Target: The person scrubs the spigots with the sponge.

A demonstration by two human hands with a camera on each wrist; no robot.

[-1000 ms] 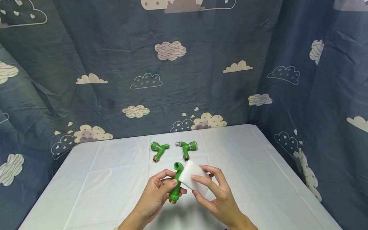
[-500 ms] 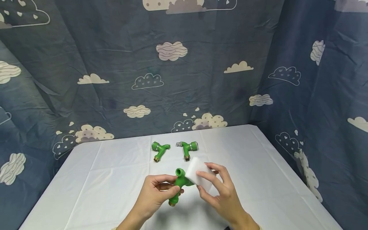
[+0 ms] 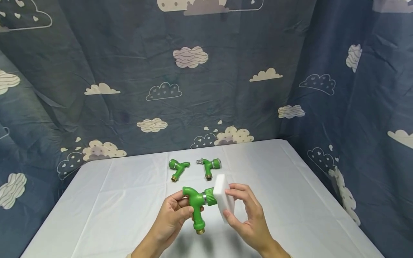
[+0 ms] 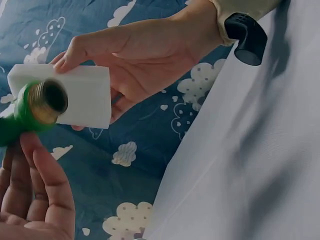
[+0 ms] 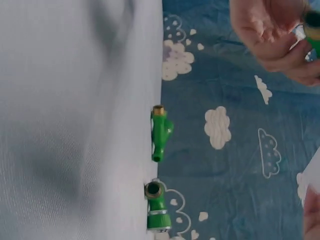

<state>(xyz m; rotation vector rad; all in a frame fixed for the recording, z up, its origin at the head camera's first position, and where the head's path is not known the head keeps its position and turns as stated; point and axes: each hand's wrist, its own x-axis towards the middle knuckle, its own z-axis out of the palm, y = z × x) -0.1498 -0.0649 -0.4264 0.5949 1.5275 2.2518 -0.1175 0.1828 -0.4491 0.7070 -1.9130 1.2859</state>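
Note:
My left hand (image 3: 174, 215) pinches a green faucet (image 3: 195, 205) by its body, above the table. The faucet's curved spout points left, its brass threaded end (image 4: 48, 101) faces down, and its ribbed knob (image 3: 210, 196) points right. A white sponge block (image 3: 223, 197) is gripped between the thumb and fingers of my right hand (image 3: 248, 215). The sponge's flat face stands against the end of the knob. In the right wrist view only a thumb tip and a corner of the sponge show at the right edge.
Two more green faucets lie farther back on the white-covered table (image 3: 129, 200): one (image 3: 179, 169) at left, the other (image 3: 209, 167) at right with a metal nozzle on its spout. A dark blue cloud-print curtain (image 3: 129, 71) hangs behind and at the sides.
The faucet has turned in my left hand, so its spout swung left and its knob right. The sponge has moved from the faucet's side to the end of the knob.

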